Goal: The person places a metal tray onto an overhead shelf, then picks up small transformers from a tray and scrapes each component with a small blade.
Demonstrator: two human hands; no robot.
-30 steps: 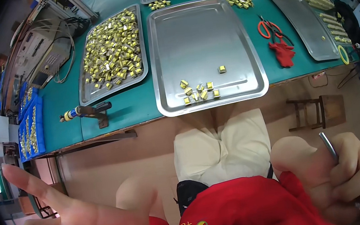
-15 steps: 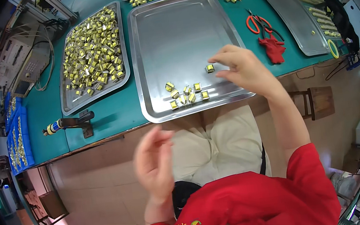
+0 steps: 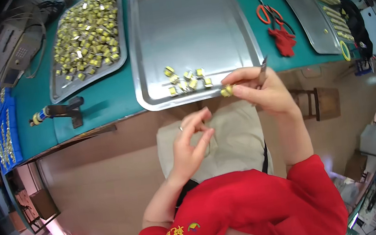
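My right hand (image 3: 264, 91) is just off the front right corner of the large metal tray (image 3: 195, 22). Its thumb and fingertips pinch a small yellow-wrapped transformer (image 3: 226, 91). A thin, pointed metal tool (image 3: 263, 71) also sticks up from that hand; its kind is unclear. Over my lap, my left hand (image 3: 191, 143) is empty, its thumb and fingers curved with a gap between them. Several more yellow transformers (image 3: 192, 85) lie loosely grouped at the tray's near edge.
A second tray (image 3: 59, 84) heaped with transformers stands to the left, near a small clamp-like fixture (image 3: 63, 111). On the right lie orange-handled scissors (image 3: 263, 14), a red cloth glove (image 3: 284, 41) and another metal tray (image 3: 313, 27). A wooden stool (image 3: 327, 102) stands beyond my right arm.
My right hand has picked up a transformer from the tray and come toward the near edge. My left hand has moved right and up. The view has shifted, so the table appears higher.
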